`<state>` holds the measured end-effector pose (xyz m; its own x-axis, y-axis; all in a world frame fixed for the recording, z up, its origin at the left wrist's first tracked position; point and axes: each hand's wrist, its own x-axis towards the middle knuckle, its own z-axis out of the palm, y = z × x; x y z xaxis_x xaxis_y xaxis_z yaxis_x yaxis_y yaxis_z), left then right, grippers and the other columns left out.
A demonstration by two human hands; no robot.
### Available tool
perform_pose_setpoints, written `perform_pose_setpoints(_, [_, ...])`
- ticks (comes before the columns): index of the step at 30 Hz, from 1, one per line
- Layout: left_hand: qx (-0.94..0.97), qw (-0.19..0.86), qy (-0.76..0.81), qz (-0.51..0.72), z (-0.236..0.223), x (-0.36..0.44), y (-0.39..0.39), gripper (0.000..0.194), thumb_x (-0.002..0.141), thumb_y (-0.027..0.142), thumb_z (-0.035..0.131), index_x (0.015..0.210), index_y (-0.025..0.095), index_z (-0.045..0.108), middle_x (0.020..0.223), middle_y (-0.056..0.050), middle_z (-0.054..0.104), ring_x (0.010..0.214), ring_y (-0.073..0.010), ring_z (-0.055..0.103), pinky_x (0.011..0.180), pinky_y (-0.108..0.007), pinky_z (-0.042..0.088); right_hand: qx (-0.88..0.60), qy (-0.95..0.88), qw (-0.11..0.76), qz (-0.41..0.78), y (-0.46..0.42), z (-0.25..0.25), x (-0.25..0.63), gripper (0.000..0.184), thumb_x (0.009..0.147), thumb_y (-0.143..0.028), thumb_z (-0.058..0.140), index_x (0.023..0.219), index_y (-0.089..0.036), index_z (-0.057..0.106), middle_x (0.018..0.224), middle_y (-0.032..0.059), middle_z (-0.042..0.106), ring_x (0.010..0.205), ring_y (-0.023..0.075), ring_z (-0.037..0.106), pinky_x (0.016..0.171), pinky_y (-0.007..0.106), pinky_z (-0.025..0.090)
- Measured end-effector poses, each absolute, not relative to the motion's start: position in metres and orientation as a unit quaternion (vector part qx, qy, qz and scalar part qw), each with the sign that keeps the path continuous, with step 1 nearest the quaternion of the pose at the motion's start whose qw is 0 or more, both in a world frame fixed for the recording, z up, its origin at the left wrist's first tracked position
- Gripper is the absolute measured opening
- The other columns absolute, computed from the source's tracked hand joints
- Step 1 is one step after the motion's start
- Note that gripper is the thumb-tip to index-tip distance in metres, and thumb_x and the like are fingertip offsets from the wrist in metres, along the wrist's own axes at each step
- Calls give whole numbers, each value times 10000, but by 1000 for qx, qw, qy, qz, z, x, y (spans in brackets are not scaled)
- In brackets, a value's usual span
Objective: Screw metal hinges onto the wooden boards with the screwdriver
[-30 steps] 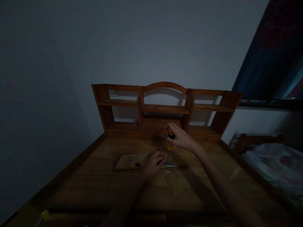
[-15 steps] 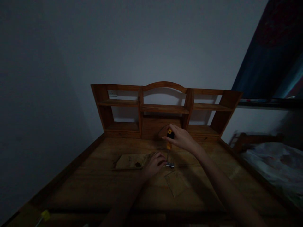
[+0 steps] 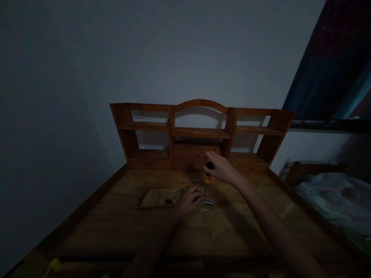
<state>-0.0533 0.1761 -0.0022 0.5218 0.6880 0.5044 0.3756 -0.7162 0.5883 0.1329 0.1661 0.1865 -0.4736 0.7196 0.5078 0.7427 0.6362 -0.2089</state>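
My right hand [image 3: 218, 168] is closed around the black and yellow handle of a screwdriver [image 3: 207, 179], which stands nearly upright. Its thin shaft points down to a small shiny metal piece [image 3: 208, 201] on the wooden desk. The fingers of my left hand [image 3: 191, 197] are pinched at the left end of this piece, steadying it. Exactly where the screwdriver's tip meets the metal is too dark and small to make out. Beside my left hand lies a worn tan board-like piece [image 3: 159, 197] with a dark spot.
A flat squarish tan piece [image 3: 215, 224] lies on the desk [image 3: 116, 224] in front of the metal piece. A wooden shelf unit [image 3: 201, 133] stands along the back. Something with a yellow end [image 3: 55, 265] shows at lower left. White plastic sheeting [image 3: 333, 197] is at right.
My right hand has turned slightly on the screwdriver's handle, with the fingers now covering more of its top. My left hand and the metal piece stay in place.
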Motion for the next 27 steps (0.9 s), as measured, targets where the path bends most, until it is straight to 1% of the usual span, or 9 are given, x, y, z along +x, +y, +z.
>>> perform_pose_setpoints(3, [848,207,315,372,-2,-54,177,204,960,335,562,904,206,710,1019,-38,623,1000,-169,581,914,-310,457,-377,-880,286,31,167,190,136,387,761,-150,570,1130,-239,493,1166,62,565,1056,221,572,915,358,457])
perform_pose_setpoints(5, [848,207,316,371,-1,-54,176,212,962,341,556,903,208,711,1019,-38,625,1001,-172,582,917,-314,456,-352,-886,297,59,165,192,137,443,745,-145,592,1163,-243,482,1191,58,555,1078,215,558,920,348,459])
perform_pose_setpoints(8, [845,209,319,374,1,-54,174,219,972,341,537,934,213,711,1033,-38,626,1003,-171,584,923,-314,457,-376,-870,316,45,161,192,139,381,828,-305,647,1170,-251,488,1199,65,558,1079,229,564,942,373,450])
perform_pose_setpoints(11, [845,206,326,372,2,-54,173,227,974,346,530,943,215,712,1036,-37,628,995,-171,584,916,-315,460,-418,-856,305,5,162,188,139,332,882,-447,622,1121,-245,511,1138,77,583,1025,246,586,916,392,457])
perform_pose_setpoints(15, [847,189,337,364,2,-55,173,247,970,370,529,927,220,721,1032,-42,635,1004,-187,579,921,-331,459,-411,-859,305,10,167,184,140,229,883,-319,604,1077,-232,519,1105,70,582,1031,236,580,930,384,449])
perform_pose_setpoints(19, [847,188,331,370,3,-55,174,250,965,373,537,902,218,723,1018,-41,638,985,-182,585,908,-323,458,-355,-884,300,55,165,189,142,412,780,-130,577,1172,-237,506,1165,60,565,1110,218,543,982,372,420])
perform_pose_setpoints(21, [848,190,325,373,4,-54,173,242,965,369,540,912,216,721,1004,-39,640,974,-178,587,902,-318,456,-343,-893,282,68,161,191,140,477,759,-106,570,1210,-241,495,1182,57,560,1108,212,544,981,362,419])
perform_pose_setpoints(25, [847,194,321,378,1,-53,175,220,962,352,551,925,204,709,1013,-39,636,982,-173,585,902,-311,455,-420,-866,270,9,155,190,134,288,877,-306,580,1143,-225,507,1145,90,563,1027,242,577,911,375,446])
perform_pose_setpoints(27, [846,195,320,380,-1,-53,176,208,956,346,564,916,201,707,1009,-40,634,972,-171,583,893,-309,459,-439,-859,264,-18,155,189,131,225,913,-348,540,1095,-220,509,1098,91,576,979,244,590,868,367,455])
